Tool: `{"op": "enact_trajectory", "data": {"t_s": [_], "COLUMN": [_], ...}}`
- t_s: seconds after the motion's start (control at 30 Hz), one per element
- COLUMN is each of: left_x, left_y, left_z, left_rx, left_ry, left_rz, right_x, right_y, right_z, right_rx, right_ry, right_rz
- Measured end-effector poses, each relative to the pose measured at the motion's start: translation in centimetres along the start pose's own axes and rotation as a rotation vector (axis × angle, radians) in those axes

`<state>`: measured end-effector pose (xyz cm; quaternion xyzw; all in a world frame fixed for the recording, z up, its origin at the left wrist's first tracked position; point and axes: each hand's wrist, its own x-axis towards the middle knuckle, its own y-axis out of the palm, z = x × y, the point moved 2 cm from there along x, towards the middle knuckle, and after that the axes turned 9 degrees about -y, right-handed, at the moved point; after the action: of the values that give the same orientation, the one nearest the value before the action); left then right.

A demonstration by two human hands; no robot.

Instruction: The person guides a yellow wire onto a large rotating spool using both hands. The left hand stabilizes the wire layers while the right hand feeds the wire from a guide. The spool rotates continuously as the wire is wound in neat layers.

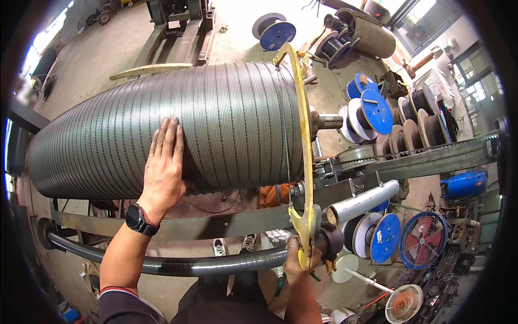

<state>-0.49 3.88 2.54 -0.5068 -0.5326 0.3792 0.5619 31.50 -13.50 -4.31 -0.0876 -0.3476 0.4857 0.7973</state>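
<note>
A large drum wound with closely laid grey, wire-like line (237, 124) lies horizontally across the upper middle. My left hand (164, 164), with a black watch on the wrist, rests on the winding, fingers straight and held together, palm down. My right hand (295, 262) grips the lower end of a yellow, curved metal bar (306, 151) that runs up past the drum's right end to a hooked top. A black bar (178, 265) runs below the drum to the right hand. Something with green handles hangs just under that hand; its shape is unclear.
Steel rails (108, 227) and a silver tube (361, 200) surround the drum. Blue-flanged spools (375, 110), more wound spools (413, 135), a red-bladed fan (423, 240) and a blue tank (464, 183) are at right. A forklift-like metal frame (183, 24) stands at top.
</note>
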Motion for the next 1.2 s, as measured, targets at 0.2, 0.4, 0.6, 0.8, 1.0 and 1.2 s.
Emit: {"op": "enact_trajectory", "data": {"t_s": [0.2, 0.4, 0.6, 0.8, 1.0, 1.2], "left_x": [0.3, -0.1, 0.2, 0.1, 0.0, 0.2], "left_y": [-0.1, 0.0, -0.5, -0.5, -0.6, 0.0], "left_z": [-0.6, -0.3, -0.8, -0.1, -0.5, -0.3], "left_rx": [0.049, -0.025, -0.009, -0.029, -0.021, 0.013], "left_ry": [-0.002, -0.013, -0.023, -0.005, -0.02, 0.017], "left_rz": [0.014, 0.036, 0.047, 0.03, 0.03, 0.005], "right_x": [5.2, 1.2, 4.9, 2.2, 3.6, 3.9], "right_y": [2.1, 0.2, 2.6, 0.5, 1.7, 1.8], "right_z": [-0.6, -1.0, -1.4, -0.5, -0.3, -0.6], "right_rx": [-0.3, -0.039, 0.031, -0.248, -0.021, -0.23], "right_ry": [-0.26, -0.042, -0.127, -0.416, -0.217, -0.389], "right_rz": [0.138, 0.089, 0.099, 0.052, 0.106, 0.118]}}
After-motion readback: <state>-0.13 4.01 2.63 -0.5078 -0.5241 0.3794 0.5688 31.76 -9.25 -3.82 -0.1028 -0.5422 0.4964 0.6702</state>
